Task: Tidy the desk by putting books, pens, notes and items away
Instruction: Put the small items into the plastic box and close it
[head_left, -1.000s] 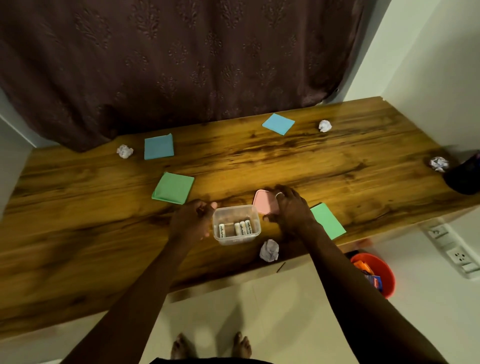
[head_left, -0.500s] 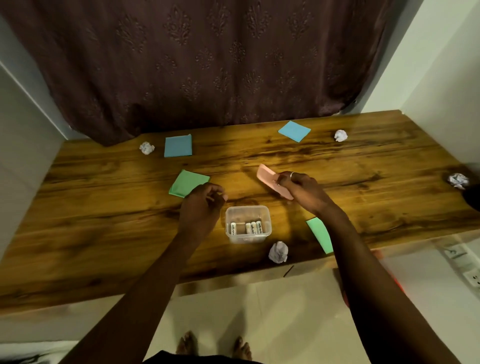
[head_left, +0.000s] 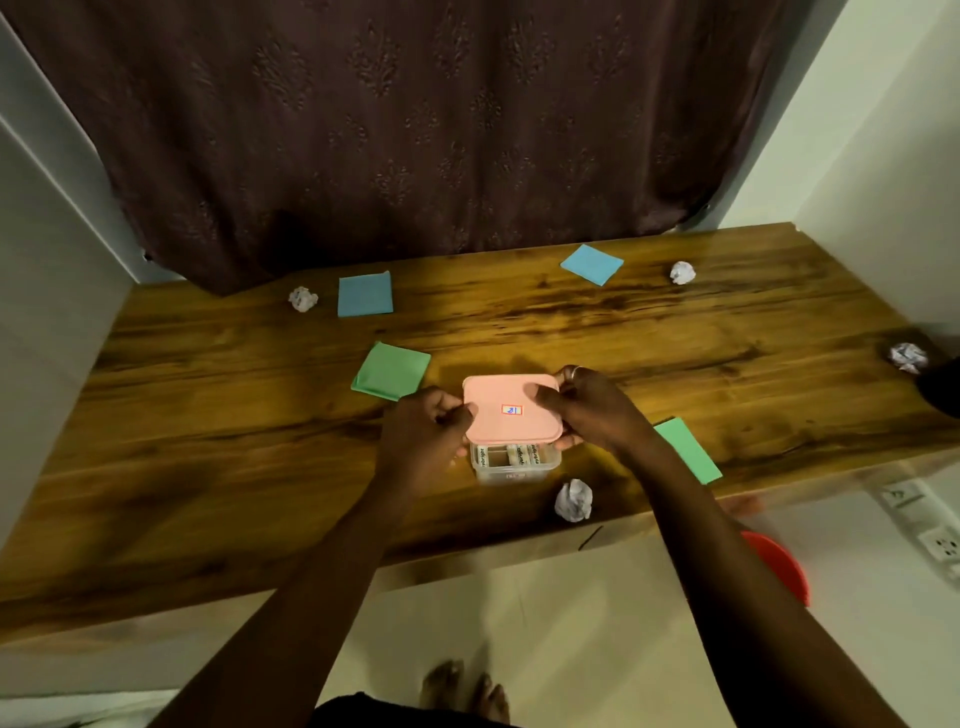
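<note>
Crumpled paper ball (head_left: 573, 500) and green note (head_left: 687, 449) lie beside a clear box (head_left: 514, 465) near the desk's (head_left: 727, 353) front. Left hand (head_left: 426, 434) and right hand (head_left: 592, 410) pinch opposite edges of a pink lid (head_left: 511, 408) over it.

1. A dark brown curtain with an embossed leaf pattern (head_left: 415, 130) hangs behind the glossy, dark-grained wooden desk (head_left: 727, 338).
2. Pale plain walls (head_left: 883, 130) close in both sides.
3. Cream tiled floor (head_left: 545, 623) lies below.
4. White wall sockets (head_left: 940, 545) sit low at the right.
5. Warm light glints off the desk top.
</note>
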